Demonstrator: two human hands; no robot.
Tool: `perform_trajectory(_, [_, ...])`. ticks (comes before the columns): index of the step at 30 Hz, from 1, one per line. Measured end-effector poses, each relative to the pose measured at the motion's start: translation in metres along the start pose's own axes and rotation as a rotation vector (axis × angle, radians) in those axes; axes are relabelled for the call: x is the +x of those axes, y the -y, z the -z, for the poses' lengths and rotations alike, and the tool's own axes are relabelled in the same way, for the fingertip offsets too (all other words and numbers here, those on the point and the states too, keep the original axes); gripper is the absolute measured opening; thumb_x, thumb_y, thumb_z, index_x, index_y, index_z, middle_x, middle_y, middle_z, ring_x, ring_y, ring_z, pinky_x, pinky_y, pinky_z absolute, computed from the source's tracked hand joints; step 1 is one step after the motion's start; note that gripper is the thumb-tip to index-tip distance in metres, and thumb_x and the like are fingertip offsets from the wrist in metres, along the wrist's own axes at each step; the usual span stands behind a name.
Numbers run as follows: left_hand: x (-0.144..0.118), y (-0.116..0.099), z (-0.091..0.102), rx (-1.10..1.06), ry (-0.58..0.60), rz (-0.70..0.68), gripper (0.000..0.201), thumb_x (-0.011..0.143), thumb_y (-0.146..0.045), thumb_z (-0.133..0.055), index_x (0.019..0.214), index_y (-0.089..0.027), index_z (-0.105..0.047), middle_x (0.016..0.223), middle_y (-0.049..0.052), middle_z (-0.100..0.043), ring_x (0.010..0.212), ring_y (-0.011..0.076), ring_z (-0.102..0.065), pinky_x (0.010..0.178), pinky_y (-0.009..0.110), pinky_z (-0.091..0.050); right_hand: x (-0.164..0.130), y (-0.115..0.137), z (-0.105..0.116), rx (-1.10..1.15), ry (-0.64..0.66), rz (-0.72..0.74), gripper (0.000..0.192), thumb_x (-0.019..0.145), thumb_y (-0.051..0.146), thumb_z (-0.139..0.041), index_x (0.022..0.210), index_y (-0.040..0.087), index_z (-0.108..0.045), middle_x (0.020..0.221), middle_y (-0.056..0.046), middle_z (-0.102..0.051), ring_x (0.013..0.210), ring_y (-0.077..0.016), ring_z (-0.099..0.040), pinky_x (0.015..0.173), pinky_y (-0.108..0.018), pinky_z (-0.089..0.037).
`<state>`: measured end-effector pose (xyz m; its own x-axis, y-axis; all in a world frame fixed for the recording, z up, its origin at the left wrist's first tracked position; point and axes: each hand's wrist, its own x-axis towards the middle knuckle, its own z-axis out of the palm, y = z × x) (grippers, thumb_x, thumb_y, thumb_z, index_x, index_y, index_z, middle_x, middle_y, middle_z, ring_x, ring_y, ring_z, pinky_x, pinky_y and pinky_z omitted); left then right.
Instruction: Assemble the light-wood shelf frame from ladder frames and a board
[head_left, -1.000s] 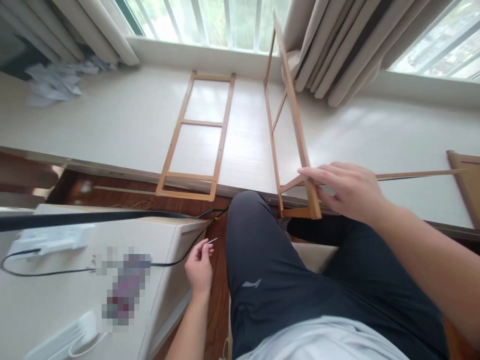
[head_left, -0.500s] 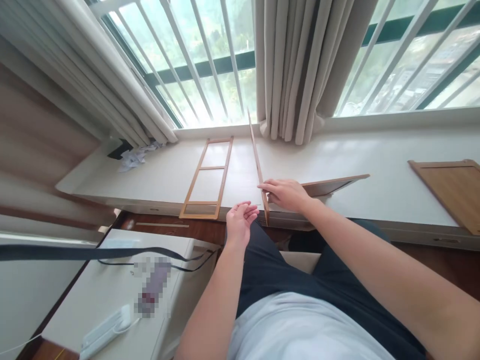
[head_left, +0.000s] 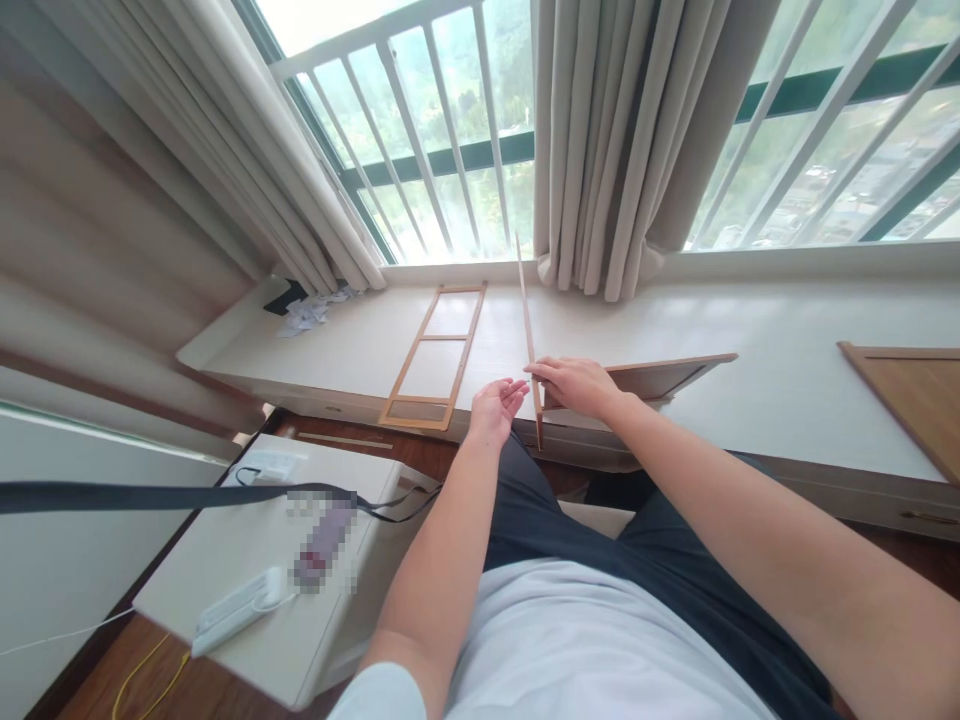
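A thin wooden panel [head_left: 525, 325] stands upright on the white window ledge, seen almost edge-on. My right hand [head_left: 577, 384] grips its near edge, thumb and fingers on either side. Just left of that edge, my left hand [head_left: 493, 408] has its fingertips pinched together close to the wood; a tiny thin item seems to be at the tips, too small to name. A second wooden panel [head_left: 652, 382] stands at an angle behind my right hand and appears to meet the first one; the joint is hidden. To the left lies an open wooden frame [head_left: 442, 338] with crossbars.
Another wooden panel [head_left: 911, 395] lies at the ledge's right end. Crumpled paper [head_left: 306, 315] sits at the far left. Below left, a white cabinet [head_left: 247, 560] carries a power strip [head_left: 238, 608] and a blurred item. A dark strap [head_left: 180, 497] crosses the view.
My left hand has moved up and right, its fingertips now right beside the upright panel's edge. My right hand keeps its hold. The whole view has shifted slightly.
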<state>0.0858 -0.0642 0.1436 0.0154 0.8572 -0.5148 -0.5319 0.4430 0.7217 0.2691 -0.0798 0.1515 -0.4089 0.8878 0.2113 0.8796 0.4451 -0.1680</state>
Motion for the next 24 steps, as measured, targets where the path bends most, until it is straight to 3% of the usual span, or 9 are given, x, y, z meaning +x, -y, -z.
perform_trajectory(7, [0.010,0.008,0.000,-0.028,0.021,-0.001,0.006,0.084,-0.007,-0.059,0.089,-0.009,-0.063,0.081,0.013,-0.074,0.074,0.0169,-0.074,0.065,0.020,-0.057,0.002,0.001,0.001,-0.022,0.007,0.000,0.043,0.100,0.023,-0.045,0.142,0.032,-0.054,0.135,-0.004,-0.065,0.108,-0.0223,-0.065,0.087,-0.034,-0.049])
perform_trajectory(16, [0.018,0.004,0.013,-0.096,0.041,0.064,0.005,0.082,-0.008,-0.063,0.086,-0.010,-0.066,0.080,0.010,-0.075,0.070,0.0127,-0.072,0.058,0.015,-0.054,0.006,-0.001,-0.004,-0.041,-0.005,-0.010,0.043,0.101,0.023,-0.043,0.142,0.029,-0.052,0.134,-0.005,-0.066,0.101,-0.0229,-0.064,0.080,-0.034,-0.045])
perform_trajectory(24, [0.017,-0.003,0.003,-0.070,0.059,0.120,0.006,0.081,-0.007,-0.063,0.085,-0.010,-0.066,0.076,0.010,-0.074,0.065,0.0122,-0.071,0.056,0.015,-0.054,0.008,-0.004,-0.006,-0.042,0.008,0.004,0.041,0.102,0.023,-0.041,0.141,0.029,-0.053,0.133,-0.005,-0.066,0.098,-0.0225,-0.063,0.077,-0.034,-0.043])
